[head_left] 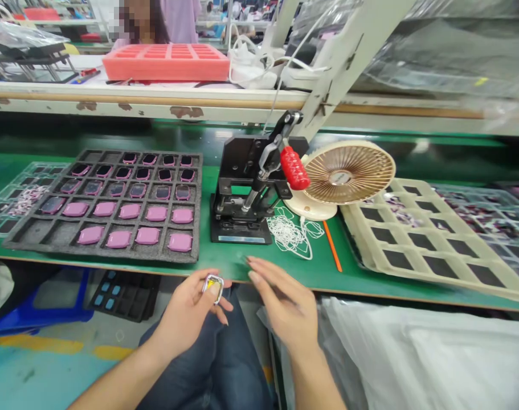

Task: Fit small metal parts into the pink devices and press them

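My left hand (pixel 191 310) pinches a small square silver part with a yellow inside (pixel 213 286), held below the bench's front edge above my lap. My right hand (pixel 280 302) hovers just right of it, fingers stretched out toward the bench edge and holding nothing I can see. Straight ahead stands a black hand press (pixel 246 193) with a red-handled lever (pixel 294 168). A dark foam tray (pixel 24 233) to the left carries several pink square parts (pixel 156 213) and dark square parts.
A tangle of white string (pixel 291 230) and an orange stick (pixel 331 246) lie beside the press. A small beige fan (pixel 347 173) leans behind. A cream compartment tray (pixel 421 267) sits right, clear trays (pixel 11 193) at far left. White plastic bags (pixel 434 353) lie low right. A person sits beyond the pink tray (pixel 165 62).
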Available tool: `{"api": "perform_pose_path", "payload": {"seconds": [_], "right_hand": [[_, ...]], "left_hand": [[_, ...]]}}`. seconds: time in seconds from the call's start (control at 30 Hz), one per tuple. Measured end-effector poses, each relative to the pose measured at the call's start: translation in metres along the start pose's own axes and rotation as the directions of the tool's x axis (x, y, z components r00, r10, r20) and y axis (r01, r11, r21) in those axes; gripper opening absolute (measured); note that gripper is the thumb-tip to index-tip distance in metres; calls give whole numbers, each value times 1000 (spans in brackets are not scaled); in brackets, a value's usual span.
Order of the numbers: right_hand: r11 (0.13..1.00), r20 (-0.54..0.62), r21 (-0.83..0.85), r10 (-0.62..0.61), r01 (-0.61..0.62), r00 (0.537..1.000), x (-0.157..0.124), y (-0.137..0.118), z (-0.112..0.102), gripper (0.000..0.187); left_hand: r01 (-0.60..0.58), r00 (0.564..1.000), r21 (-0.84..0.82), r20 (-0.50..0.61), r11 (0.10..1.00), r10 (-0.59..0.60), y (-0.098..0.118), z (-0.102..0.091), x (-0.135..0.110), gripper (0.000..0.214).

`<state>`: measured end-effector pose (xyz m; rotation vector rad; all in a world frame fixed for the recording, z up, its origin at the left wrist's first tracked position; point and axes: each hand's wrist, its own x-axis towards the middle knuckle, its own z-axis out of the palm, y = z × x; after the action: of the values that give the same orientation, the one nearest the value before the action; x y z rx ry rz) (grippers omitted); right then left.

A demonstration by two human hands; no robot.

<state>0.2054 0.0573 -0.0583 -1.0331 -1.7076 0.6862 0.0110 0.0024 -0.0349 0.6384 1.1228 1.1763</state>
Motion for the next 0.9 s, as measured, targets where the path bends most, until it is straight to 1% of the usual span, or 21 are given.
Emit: {"api": "perform_pose_path", "payload": {"seconds": [0.07, 0.13, 0.2, 0.27, 0.43, 0.57, 0.63, 0.7, 0.77, 0.83, 0.9], "right_hand": [[988, 19, 125, -95, 92, 995, -16, -9, 13, 39], [963, 33, 225, -158, 146, 987, -29, -14, 26, 48], [952, 25, 263, -166, 154, 986, -36, -15, 36, 52], [953, 17, 266, -152, 142, 988, -39, -13, 42, 53], [952, 42, 265, -168, 151, 985, -39, -9, 41, 54], [948, 97, 249, -229, 200, 969, -43, -7, 37, 58], [942, 108, 235, -270, 239, 957, -47, -4, 37, 60], [936, 71, 228, -289, 267, 955, -51, 0, 39, 60], [936, 11, 234, -275, 265, 961, -55, 3, 43, 59], [937, -42, 257, -232, 235, 972, -59, 4, 47, 56], [940, -98, 286, -166, 188, 981, -65, 2, 50, 52]], "left_hand": [[-9, 1000, 26, -10, 1000, 9, 0, -2, 0, 53], [-13, 1000, 62, -12, 998, 14, 0, -4, -1, 52], [-11, 1000, 85, -16, 996, 13, 0, -6, -2, 52], [-7, 1000, 85, -21, 996, 9, -1, -7, -3, 53], [-10, 999, 104, -32, 995, 13, -6, -10, -4, 52], [-14, 999, 122, -37, 992, 18, -9, -11, -5, 52], [-6, 999, 103, -32, 995, 9, -9, -11, -5, 55], [20, 1000, 49, -4, 999, -20, -10, -10, -5, 60], [43, 999, -9, 21, 999, -43, -11, -10, -5, 64], [49, 998, -48, 40, 998, -47, -11, -10, -6, 60], [72, 995, -111, 77, 991, -64, -10, -11, -7, 51]]}}
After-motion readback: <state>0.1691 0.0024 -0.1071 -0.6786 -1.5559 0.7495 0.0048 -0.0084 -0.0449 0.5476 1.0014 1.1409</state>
